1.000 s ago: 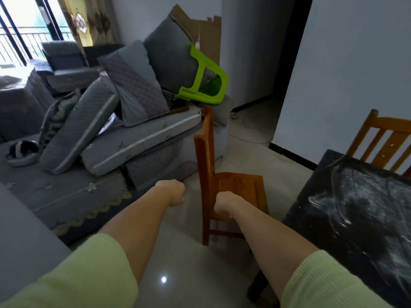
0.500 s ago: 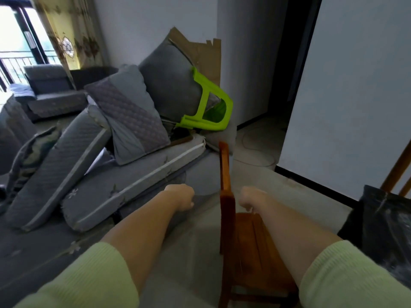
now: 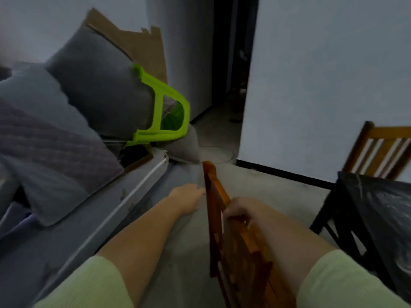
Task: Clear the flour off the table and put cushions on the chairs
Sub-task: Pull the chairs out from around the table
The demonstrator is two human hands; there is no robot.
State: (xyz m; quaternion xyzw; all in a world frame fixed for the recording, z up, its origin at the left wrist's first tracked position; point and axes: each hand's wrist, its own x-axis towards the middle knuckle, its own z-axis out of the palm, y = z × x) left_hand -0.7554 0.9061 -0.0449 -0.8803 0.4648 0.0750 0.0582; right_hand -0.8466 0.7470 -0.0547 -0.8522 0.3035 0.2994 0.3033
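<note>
Beside the sofa cushions [image 3: 66, 156], your right hand [image 3: 242, 210] now grips the wooden chair [image 3: 219, 210] backrest, left hand [image 3: 186, 196] relaxed, no cushion taken yet.

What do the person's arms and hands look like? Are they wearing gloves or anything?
No gloves. Both the left hand and the right hand are bare, with no rings, watch or bracelets showing. Each arm wears a pale green ribbed sleeve, the left sleeve and the right sleeve, pushed up so the forearms are uncovered. The picture is a bit blurry, so fine details cannot be seen.
</note>
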